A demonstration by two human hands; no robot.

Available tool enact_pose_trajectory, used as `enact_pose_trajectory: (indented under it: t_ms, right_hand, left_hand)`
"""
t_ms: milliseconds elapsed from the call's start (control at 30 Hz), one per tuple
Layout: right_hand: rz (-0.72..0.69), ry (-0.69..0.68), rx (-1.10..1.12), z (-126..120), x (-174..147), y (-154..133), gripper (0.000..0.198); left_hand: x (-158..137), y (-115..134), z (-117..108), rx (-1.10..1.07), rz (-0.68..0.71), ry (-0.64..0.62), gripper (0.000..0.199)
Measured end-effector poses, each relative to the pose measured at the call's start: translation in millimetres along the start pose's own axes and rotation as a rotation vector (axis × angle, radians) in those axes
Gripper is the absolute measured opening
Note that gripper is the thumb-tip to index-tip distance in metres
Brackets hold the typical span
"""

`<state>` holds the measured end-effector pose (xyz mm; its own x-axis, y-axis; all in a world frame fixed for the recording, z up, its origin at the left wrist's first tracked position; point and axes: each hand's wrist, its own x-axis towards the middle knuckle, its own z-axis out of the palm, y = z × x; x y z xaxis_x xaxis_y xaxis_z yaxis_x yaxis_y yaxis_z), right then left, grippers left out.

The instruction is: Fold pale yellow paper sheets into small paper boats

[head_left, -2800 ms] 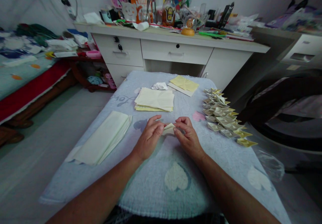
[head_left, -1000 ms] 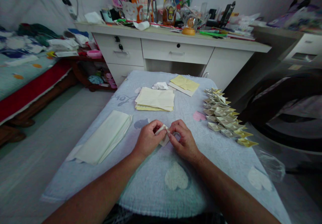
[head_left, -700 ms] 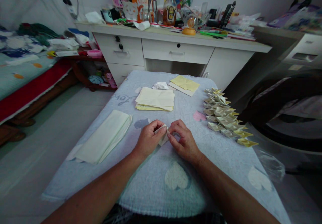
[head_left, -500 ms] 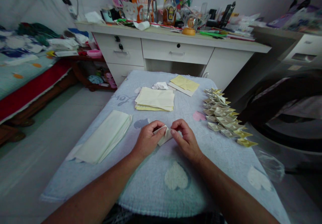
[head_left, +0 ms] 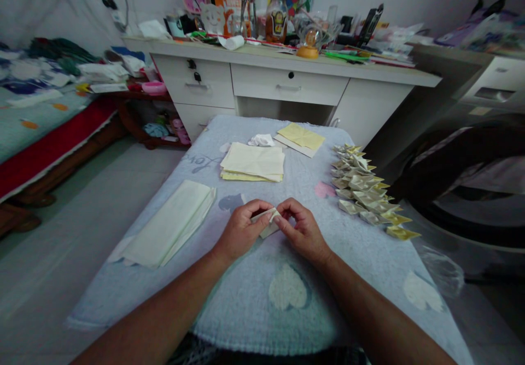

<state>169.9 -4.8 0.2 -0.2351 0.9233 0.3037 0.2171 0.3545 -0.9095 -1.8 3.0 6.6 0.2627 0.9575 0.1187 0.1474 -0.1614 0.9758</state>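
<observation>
Between my two hands, just above the cloth-covered table, is a small folded piece of pale paper (head_left: 268, 229). My left hand (head_left: 243, 227) pinches its left part with thumb and fingers. From the other side, my right hand (head_left: 301, 227) grips its upper right edge, the thumb close to the left thumb. Part of the paper is hidden behind the fingers. Beyond the hands lies a stack of cream and yellow paper sheets (head_left: 252, 160). At the right stand rows of folded paper boats (head_left: 363, 190), greyish white and yellow.
A long folded pale paper bundle (head_left: 170, 222) lies on the left of the blue tablecloth (head_left: 246, 310). Yellow and white sheets (head_left: 301, 137) and a crumpled white tissue (head_left: 261, 140) are at the back. Beyond stands a cluttered white desk (head_left: 262, 75); a washing machine (head_left: 492, 91) is at the right.
My right hand has moved slightly left, bringing its fingers against the paper near my left thumb. Both hands sit a touch lower. The other papers have stayed put.
</observation>
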Motion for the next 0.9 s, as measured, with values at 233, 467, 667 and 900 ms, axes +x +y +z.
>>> enact_pose_trajectory:
  t_ms: [233,467,667,900]
  right_hand:
    - [-0.004,-0.004,-0.007,-0.9,-0.4,1.5,0.012]
    - [-0.037,-0.022,-0.048,-0.8,-0.4,-2.1,0.011]
    - [-0.108,0.023,-0.104,-2.8,-1.3,-5.0,0.009]
    - [-0.160,0.014,-0.130,-7.6,-2.9,-8.6,0.003]
  left_hand:
    - [0.3,-2.1,1.6,-0.060,-0.042,0.012,0.016]
    - [0.3,0.5,-0.5,0.049,0.123,-0.016,0.017]
    - [-5.1,2.2,1.5,-0.008,0.068,-0.043,0.030]
    - [-0.8,2.7,-4.0,0.157,0.197,-0.056,0.009]
